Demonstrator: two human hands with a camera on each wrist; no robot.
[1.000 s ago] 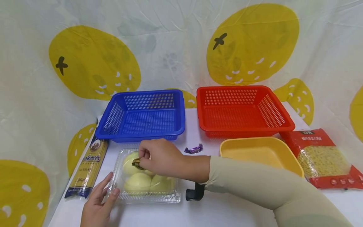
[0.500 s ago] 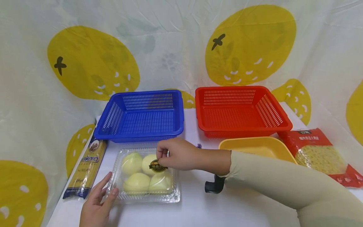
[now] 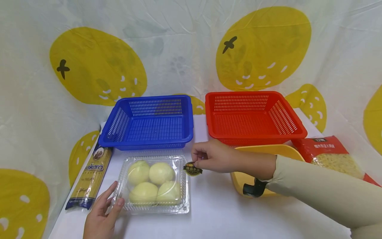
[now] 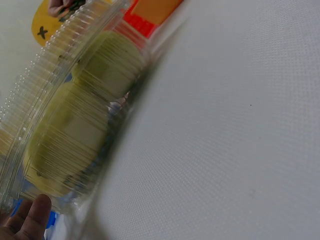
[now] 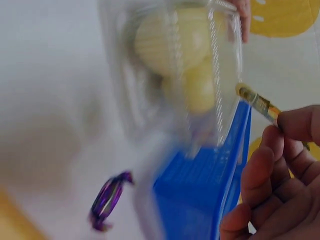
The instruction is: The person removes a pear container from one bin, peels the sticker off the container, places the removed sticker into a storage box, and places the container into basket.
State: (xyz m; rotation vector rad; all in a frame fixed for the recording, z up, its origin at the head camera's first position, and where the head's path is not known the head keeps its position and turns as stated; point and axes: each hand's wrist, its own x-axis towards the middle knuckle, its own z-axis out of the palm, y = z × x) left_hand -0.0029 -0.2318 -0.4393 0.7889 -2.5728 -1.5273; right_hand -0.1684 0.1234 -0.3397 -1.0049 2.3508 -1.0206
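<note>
A clear plastic clamshell box holds several pale yellow-green round fruits under its lid. My right hand pinches a black and gold sticker between thumb and forefinger, just right of the box. In the right wrist view the sticker stands out from the fingertips, seen nearly edge-on. My left hand lies at the box's left side, thumb and fingers spread along its edge. The left wrist view shows its fingertips right at the box's corner.
Behind stand a blue basket and a red basket. A yellow tray sits partly under my right arm. Spaghetti lies left, a red pasta bag right. A purple-wrapped candy lies near the blue basket.
My right hand has moved right from over the box, and the sticker has come away from the lid with it. The left hand has stayed at the box's left edge.
</note>
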